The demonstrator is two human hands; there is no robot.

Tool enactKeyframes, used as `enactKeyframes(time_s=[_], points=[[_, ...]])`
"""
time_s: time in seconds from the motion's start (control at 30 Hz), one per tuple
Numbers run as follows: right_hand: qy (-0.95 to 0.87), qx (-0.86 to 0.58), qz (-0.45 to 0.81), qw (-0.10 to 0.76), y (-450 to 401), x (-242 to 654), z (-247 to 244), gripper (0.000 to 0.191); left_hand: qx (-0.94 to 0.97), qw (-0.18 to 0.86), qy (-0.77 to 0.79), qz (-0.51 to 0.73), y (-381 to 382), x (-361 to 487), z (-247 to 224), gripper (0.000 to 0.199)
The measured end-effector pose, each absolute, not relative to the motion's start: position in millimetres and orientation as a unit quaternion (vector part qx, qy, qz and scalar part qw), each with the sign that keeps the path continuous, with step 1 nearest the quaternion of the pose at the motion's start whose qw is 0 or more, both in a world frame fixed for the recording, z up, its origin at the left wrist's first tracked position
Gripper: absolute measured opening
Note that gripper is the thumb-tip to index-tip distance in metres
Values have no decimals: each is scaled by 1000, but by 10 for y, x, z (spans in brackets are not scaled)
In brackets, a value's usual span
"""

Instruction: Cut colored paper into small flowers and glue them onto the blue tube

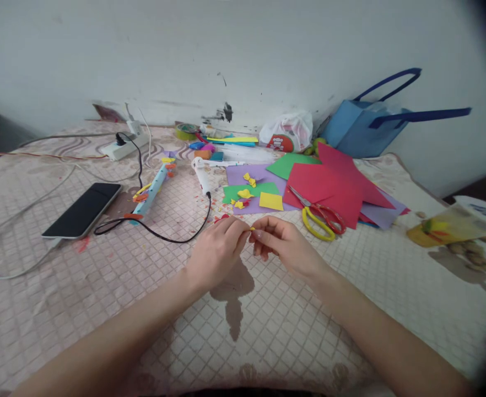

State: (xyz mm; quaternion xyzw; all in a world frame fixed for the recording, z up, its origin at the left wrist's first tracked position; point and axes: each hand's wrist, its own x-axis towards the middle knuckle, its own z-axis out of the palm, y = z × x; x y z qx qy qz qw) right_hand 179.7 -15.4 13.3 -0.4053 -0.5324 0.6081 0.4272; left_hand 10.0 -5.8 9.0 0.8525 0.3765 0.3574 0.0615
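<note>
My left hand [220, 248] and my right hand [282, 240] meet fingertip to fingertip above the quilted tablecloth. Pinched between them is a tiny yellow piece [252, 228], mostly hidden by the fingers. Just beyond lie small yellow paper shapes [245, 193] and a yellow square [271, 201] on green and purple sheets. Scissors with yellow and red handles [318, 223] rest to the right of my hands. A white glue gun [202, 175] lies behind my left hand, its black cord curving left.
At left are a phone [82, 210], a power strip [125, 144] and a light blue strip [151, 190] with orange pieces. Red sheets [334, 184], a blue bag [361, 129] and a cup with yellow contents [453, 223] are at right. A plastic bag [288, 132] sits by the wall.
</note>
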Motion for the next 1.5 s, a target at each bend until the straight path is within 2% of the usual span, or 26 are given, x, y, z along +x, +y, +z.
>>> enactKeyframes(time_s=[0.67, 0.93, 1.23, 1.5], points=[[-525, -410, 609, 431, -164, 1785, 133, 8, 865, 48, 372, 334, -53, 91, 73, 20], [-520, -440, 593, 429, -157, 1780, 143, 6, 863, 89, 375, 328, -69, 104, 75, 20], [-554, -465, 551, 416, -145, 1791, 159, 9, 792, 272, 406, 365, -21, 110, 76, 12], [-575, -450, 549, 406, -134, 1818, 151, 9, 664, 531, 390, 353, 25, 124, 118, 15]])
